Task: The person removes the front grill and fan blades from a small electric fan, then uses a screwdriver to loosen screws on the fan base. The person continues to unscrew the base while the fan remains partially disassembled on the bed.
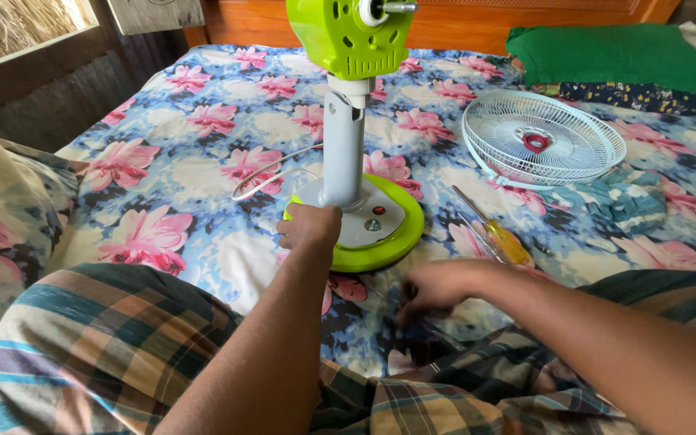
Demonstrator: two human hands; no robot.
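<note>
Clearly a steadying step: the green table fan (354, 121) stands just beyond the left hand (309, 226), whose fingers curl onto its round base (380, 242). Right hand (437, 287) blurs low by the lap, grip unclear; the yellow screwdriver (497, 234) lies just past it, needing a reach.

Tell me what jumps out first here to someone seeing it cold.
The lime-green fan, stripped of its guard, stands mid-frame on a flowered bedsheet, with the left hand on its round base. To its right lies the white grille, and nearer the person a yellow-handled screwdriver. The right hand is low on the sheet near the plaid-clad lap; its grip is blurred.
</note>
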